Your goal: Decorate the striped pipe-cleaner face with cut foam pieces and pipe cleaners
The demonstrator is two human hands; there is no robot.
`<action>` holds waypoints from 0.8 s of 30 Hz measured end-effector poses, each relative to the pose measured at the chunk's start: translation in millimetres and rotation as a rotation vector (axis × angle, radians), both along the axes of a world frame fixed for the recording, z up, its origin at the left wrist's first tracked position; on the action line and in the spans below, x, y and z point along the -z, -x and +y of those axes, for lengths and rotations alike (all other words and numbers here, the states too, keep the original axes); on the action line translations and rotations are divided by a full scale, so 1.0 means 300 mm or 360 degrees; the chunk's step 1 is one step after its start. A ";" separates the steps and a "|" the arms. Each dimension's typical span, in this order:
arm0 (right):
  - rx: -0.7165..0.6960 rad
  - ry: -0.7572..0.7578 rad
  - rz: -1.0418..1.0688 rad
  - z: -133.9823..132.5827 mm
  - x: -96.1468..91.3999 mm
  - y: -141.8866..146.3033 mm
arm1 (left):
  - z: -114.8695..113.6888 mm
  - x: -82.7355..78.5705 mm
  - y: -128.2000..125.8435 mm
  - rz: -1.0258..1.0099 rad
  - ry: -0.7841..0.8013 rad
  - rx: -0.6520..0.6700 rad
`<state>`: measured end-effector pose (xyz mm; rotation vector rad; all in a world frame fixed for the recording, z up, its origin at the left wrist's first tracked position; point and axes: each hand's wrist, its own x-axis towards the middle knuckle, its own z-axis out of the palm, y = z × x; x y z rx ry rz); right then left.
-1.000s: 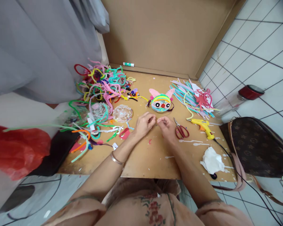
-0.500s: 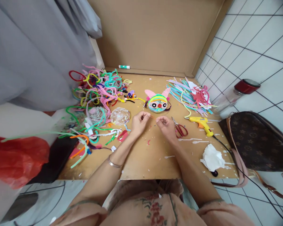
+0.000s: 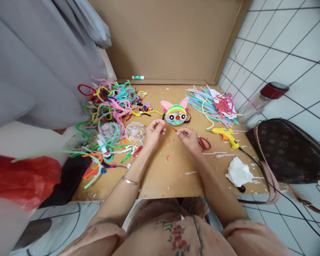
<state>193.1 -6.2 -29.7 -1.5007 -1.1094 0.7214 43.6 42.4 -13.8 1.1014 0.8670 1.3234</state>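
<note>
My right hand [image 3: 188, 138] pinches one end of a thin red-orange strand [image 3: 174, 129] that points up and left from its fingertips. My left hand [image 3: 155, 132] is closed in a pinch at the other side of the gap; what lies in its fingers is too small to make out. Just beyond both hands sits a colourful animal face [image 3: 177, 116] with pink ears, black-and-white round eyes and a red nose. Red-handled scissors [image 3: 204, 143] lie beside my right hand, partly hidden by it. A clear round piece [image 3: 134, 131] is left of my left hand.
A tangled heap of pipe cleaners [image 3: 114, 99] covers the left back. More pipe cleaners [image 3: 202, 103] lie at the right back. A yellow glue gun [image 3: 226, 136] with a cord, crumpled tissue [image 3: 239, 172] and a brown bag [image 3: 293, 153] occupy the right side.
My hands have moved slightly apart, the left one up towards the face. The red-orange strand now shows more clearly at my right fingertips. The view has shifted a little.
</note>
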 end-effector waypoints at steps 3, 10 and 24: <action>0.0006 0.0013 0.0025 0.008 0.002 -0.001 | -0.001 -0.002 -0.007 -0.0255 0.0181 0.0214; 0.0012 -0.0032 0.0019 0.002 -0.004 0.011 | 0.003 0.035 0.000 0.0080 -0.0162 0.0125; -0.0028 -0.0061 0.0131 0.008 0.006 0.012 | 0.006 0.072 0.007 0.0958 -0.0835 -0.0089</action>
